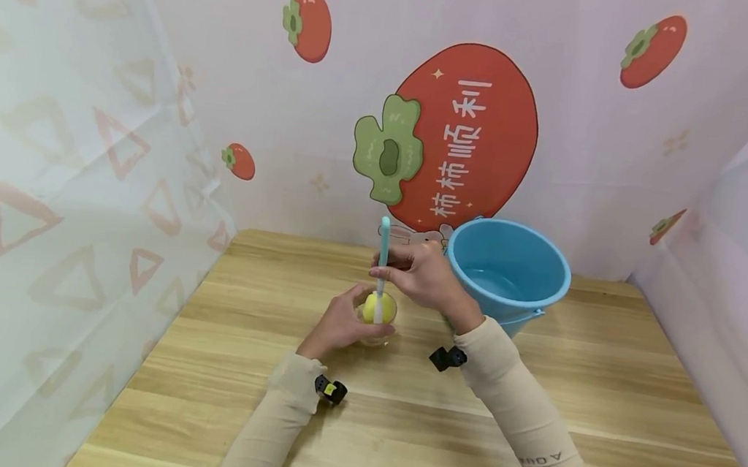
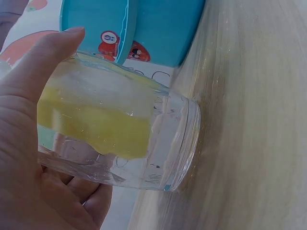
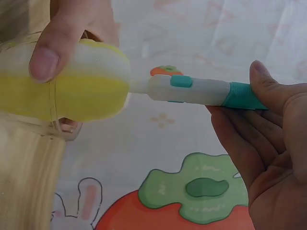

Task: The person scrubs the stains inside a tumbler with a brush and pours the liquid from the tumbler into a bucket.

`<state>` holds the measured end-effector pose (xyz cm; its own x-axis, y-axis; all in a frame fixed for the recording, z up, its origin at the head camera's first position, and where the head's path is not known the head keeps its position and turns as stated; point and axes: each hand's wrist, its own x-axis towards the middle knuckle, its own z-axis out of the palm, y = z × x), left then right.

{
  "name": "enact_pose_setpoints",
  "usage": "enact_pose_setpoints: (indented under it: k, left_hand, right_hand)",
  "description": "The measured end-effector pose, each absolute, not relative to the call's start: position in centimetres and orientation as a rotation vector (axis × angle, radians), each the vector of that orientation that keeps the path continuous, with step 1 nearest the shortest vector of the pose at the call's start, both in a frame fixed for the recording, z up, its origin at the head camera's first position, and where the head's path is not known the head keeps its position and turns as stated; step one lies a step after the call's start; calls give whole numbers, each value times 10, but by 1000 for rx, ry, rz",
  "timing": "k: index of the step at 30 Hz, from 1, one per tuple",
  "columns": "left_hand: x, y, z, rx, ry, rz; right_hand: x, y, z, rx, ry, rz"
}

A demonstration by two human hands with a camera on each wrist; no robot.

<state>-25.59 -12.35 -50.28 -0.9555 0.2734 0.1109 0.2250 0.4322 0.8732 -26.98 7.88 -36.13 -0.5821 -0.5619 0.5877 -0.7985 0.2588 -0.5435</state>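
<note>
My left hand [image 1: 344, 320] grips a clear drinking glass [image 2: 175, 143] around its side, thumb near the rim. Whether the glass base touches the wooden table is hard to tell. Inside the glass sits the yellow and white sponge head [image 3: 103, 98] of a cup brush, its end sticking out past the rim in the right wrist view. My right hand [image 1: 428, 276] pinches the brush's teal and white handle [image 3: 199, 90] between thumb and fingers. That handle stands nearly upright above the glass in the head view.
A blue bucket [image 1: 508, 248] stands on the wooden table [image 1: 424, 428] behind and right of my right hand, close to the forearm. Printed cloth [image 1: 331, 113] with persimmon pictures hangs at the back, and more sheeting [image 1: 53, 201] encloses the sides.
</note>
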Motion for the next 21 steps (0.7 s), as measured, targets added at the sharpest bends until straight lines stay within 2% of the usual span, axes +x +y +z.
enact_pose_setpoints:
  k: [10,18,21]
  left_hand:
    - [-259,-124,-503,471,2636,1566]
    - [-258,-125,-504,479,2600,1613]
    - [-257,-124,-504,477,2586,1626]
  right_hand:
    - [-263,83,-330,1289,-2208,1251]
    - [-270,81,-361,1263,-2235,1192]
    - [-269,82,-361,1256,-2254,1188]
